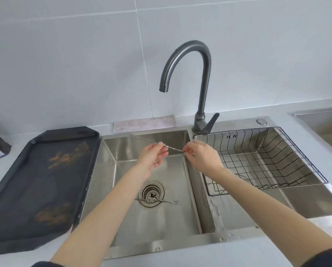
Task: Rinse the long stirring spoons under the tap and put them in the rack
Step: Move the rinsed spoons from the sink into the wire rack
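Hands, left hand (151, 158) and right hand (200, 156), both pinching one twisted spoon (173, 148) above sink (180, 218), beneath dry tap (188, 74), wire rack (267, 160) alongside.

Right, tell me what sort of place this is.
Most likely a home kitchen, at the sink. A double stainless sink with a gooseneck tap, a wire rack in the right basin, and a white tiled wall behind all point that way.

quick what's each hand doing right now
Left hand: pinched shut on the stirring spoon.
Right hand: pinched shut on the same spoon.
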The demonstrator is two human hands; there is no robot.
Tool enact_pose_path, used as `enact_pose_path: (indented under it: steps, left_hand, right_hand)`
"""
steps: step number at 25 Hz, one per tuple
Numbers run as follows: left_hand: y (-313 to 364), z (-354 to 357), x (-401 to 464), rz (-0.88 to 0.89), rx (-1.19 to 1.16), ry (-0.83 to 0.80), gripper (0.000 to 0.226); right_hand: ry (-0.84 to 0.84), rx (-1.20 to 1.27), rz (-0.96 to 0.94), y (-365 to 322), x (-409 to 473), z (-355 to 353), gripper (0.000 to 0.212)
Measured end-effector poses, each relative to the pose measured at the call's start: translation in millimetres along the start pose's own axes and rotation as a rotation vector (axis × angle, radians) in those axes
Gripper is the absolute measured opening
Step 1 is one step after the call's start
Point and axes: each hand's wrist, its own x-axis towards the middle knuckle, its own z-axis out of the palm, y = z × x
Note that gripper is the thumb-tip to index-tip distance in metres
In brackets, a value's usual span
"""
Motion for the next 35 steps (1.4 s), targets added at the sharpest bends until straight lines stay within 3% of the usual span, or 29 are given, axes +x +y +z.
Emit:
enact_pose_path:
  steps: [16, 35]
  left_hand:
    - [-47.0, 170.5, 14.4, -0.236, -0.025, -0.106, 0.021]
    - [-100.3, 245.1, 88.7, -0.616, -0.084, 0.006, 0.023]
  right_hand:
    - [-0.051, -0.189, 0.054, 161.6, -22.6, -78.0, 0.025]
    - [-0.341, -0.160, 0.154, 282.3, 22.5, -27.4, 0.024]
